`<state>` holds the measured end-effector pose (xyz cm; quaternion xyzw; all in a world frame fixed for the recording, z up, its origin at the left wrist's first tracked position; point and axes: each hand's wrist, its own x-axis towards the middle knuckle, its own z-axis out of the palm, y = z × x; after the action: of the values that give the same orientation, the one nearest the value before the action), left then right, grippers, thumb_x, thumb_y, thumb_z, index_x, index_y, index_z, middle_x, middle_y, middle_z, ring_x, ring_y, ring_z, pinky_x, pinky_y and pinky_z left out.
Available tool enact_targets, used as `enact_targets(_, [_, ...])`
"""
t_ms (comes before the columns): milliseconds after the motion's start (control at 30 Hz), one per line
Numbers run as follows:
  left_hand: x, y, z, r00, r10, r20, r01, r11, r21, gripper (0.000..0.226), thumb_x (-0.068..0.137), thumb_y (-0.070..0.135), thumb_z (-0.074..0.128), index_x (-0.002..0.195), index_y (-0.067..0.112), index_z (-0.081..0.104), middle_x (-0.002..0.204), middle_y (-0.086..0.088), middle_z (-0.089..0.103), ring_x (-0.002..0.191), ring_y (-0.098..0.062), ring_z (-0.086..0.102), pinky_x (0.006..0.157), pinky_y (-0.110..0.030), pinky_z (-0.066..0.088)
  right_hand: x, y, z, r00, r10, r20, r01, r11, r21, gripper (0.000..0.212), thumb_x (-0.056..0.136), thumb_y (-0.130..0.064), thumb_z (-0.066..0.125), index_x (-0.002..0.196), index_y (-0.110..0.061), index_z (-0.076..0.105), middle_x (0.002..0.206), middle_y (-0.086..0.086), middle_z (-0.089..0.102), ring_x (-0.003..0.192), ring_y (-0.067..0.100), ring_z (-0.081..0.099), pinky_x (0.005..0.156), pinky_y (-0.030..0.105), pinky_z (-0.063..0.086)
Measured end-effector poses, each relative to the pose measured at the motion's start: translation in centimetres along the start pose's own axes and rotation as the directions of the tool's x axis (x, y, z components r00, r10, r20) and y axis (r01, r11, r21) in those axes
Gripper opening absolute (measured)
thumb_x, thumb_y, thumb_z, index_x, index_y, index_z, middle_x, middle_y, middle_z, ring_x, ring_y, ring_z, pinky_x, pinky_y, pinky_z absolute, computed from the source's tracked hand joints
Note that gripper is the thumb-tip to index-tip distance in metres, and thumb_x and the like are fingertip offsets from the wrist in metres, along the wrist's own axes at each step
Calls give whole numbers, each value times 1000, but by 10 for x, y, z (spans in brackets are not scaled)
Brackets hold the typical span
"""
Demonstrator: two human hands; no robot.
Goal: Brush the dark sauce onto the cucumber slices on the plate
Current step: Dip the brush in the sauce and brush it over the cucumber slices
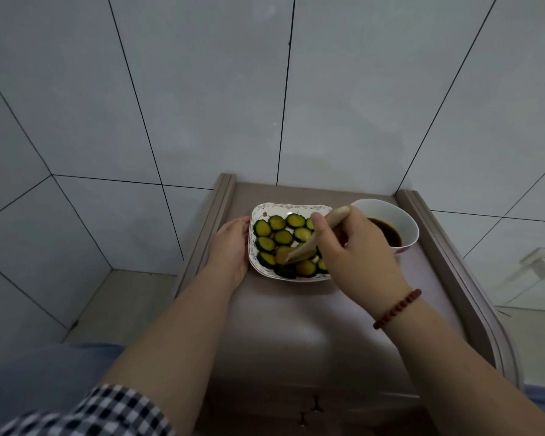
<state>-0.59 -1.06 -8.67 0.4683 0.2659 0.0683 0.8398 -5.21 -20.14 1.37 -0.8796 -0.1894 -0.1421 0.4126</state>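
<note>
Two hands work at a small table just below the centre of the frame: the right hand (353,247) is clamped around the handle of a brush (309,243), its bristles resting on the cucumber slices (280,237) at the lower middle of the plate (266,209). The left hand (232,243) lies against the plate's left edge with its fingers curled at the rim, steadying it. A white bowl (400,215) of dark sauce (387,234) stands just right of the plate, partly hidden behind the right hand. Risk lies in the crowding: the right wrist, swinging back for a fresh dip, could knock the bowl's rim and slop sauce over the table, and a heavy stroke could drag slices out of place.
</note>
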Motion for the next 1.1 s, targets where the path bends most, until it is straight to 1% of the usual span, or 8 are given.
enact_targets(133, [0,0,0,1000,1,-24,-1,1000,-10,42,110,2,53,144,-14,70,146,-38,72,143,-52,69,121,-60,57,-1,2,-2,989,-15,-147,27,996,82,31,92,-42,55,68,-24,47,51,-12,53,55,-7,53,52,6,37])
enact_targets(300, [2,-1,0,999,4,-42,-4,1000,-11,42,109,-1,52,144,-14,71,145,-38,73,142,-52,69,120,-61,57,9,7,-7,993,25,-116,-25,1000,7,31,92,-46,52,71,-24,49,59,-11,50,54,3,49,54,20,37])
enact_targets(400, [4,-1,-1,1000,1,-31,-1,1000,12,43,110,-2,48,144,-13,71,145,-39,72,143,-53,68,123,-65,54,15,11,-15,971,4,-240,4,1000,30,29,93,-46,52,72,-26,49,59,-12,50,56,-2,50,52,12,34])
enact_targets(533, [2,0,0,1000,-2,-29,2,1000,8,43,109,-2,48,143,-13,72,145,-38,72,142,-53,69,122,-65,55,20,22,-19,991,76,-108,-84,994,-75,33,90,-50,49,80,-19,51,66,-9,57,60,5,54,53,27,39])
enact_targets(700, [2,-1,-2,999,13,-34,-13,1000,-19,41,109,0,52,142,-11,73,142,-36,75,128,-45,77,92,-43,68,26,25,-32,971,41,-237,-50,998,-33,30,92,-45,51,69,-26,45,57,-7,55,57,-3,53,46,15,35])
enact_targets(800, [6,-2,-2,1000,6,-22,-7,1000,-20,41,108,0,52,141,-12,73,142,-37,75,139,-51,72,107,-53,65,25,24,-31,988,115,-98,-128,983,-134,30,92,-49,49,75,-25,48,57,-9,55,54,-1,54,47,20,32])
enact_targets(867, [9,-3,-2,1000,-6,-21,5,1000,-20,41,108,1,54,142,-13,73,143,-38,74,140,-52,70,119,-63,58,24,22,-30,987,89,-135,-105,987,-118,30,92,-49,50,73,-26,48,61,-12,52,56,-7,53,46,17,32])
enact_targets(1100, [8,-3,-3,999,11,-44,-12,1000,-21,40,108,1,56,140,-11,74,139,-35,77,136,-49,74,116,-60,61,21,15,-18,989,139,-54,-141,989,-42,28,93,-45,56,78,-22,56,57,-11,59,61,-24,50,45,10,37])
